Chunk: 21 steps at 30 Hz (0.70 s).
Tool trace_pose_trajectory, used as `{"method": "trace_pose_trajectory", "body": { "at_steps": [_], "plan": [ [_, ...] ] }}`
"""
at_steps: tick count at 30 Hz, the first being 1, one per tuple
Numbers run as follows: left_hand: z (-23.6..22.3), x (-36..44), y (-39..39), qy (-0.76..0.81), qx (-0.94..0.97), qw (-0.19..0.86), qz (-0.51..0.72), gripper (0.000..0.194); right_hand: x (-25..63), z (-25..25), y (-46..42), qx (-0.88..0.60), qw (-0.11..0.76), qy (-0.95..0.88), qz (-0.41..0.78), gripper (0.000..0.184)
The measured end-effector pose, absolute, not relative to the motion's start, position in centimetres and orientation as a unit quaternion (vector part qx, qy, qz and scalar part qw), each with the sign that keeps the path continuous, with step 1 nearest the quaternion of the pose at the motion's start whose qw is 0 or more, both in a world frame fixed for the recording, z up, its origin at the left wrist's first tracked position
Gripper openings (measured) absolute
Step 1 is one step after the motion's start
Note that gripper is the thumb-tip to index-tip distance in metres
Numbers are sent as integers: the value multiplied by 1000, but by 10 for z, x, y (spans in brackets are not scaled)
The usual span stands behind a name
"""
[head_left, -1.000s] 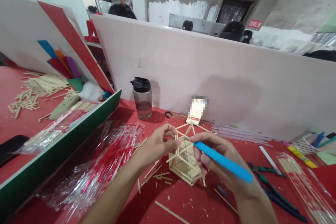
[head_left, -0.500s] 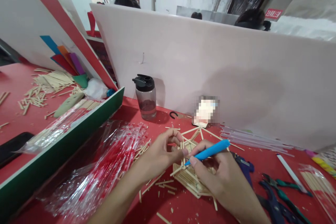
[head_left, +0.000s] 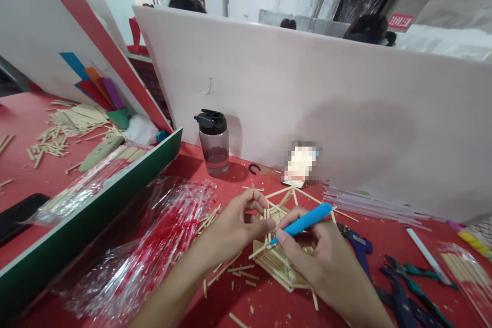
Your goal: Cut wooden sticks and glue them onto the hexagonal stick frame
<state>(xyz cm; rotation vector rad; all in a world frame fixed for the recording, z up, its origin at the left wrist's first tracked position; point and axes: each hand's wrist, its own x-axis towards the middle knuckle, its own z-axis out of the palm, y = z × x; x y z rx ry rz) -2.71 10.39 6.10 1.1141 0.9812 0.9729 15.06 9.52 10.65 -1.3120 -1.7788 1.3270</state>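
Note:
A small framework of thin wooden sticks (head_left: 274, 264) rests on the red tabletop, partly covered by both hands. My left hand (head_left: 240, 223) is closed at its left side, thumb and fingers pinching one of its upright sticks. In my right hand (head_left: 313, 251) a blue pen (head_left: 305, 223) is gripped at a slant. The pen's tip points down and left at a stick joint near my left thumb; whether it touches the wood I cannot tell. Part of the framework is hidden behind my right hand.
A water bottle (head_left: 213, 143) and a lit phone (head_left: 300, 164) stand by the white partition (head_left: 269, 87). Plastic-wrapped sticks (head_left: 154, 246) lie at left beside a green-faced board (head_left: 96, 205). Pliers (head_left: 415, 282), a blue-handled tool (head_left: 357, 241) and a white pen (head_left: 426, 253) lie at right.
The blue pen has tilted and shifted very slightly left with my right hand. My left hand keeps its hold, and the framework looks almost unmoved.

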Motion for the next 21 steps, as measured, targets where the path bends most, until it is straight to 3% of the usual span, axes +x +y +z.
{"method": "trace_pose_trajectory", "body": {
  "at_steps": [21],
  "plan": [
    [58, -26, 105, 415, 479, 641, 433, 29, 152, 107, 95, -500, 266, -668, 482, 17]
  ]
}}
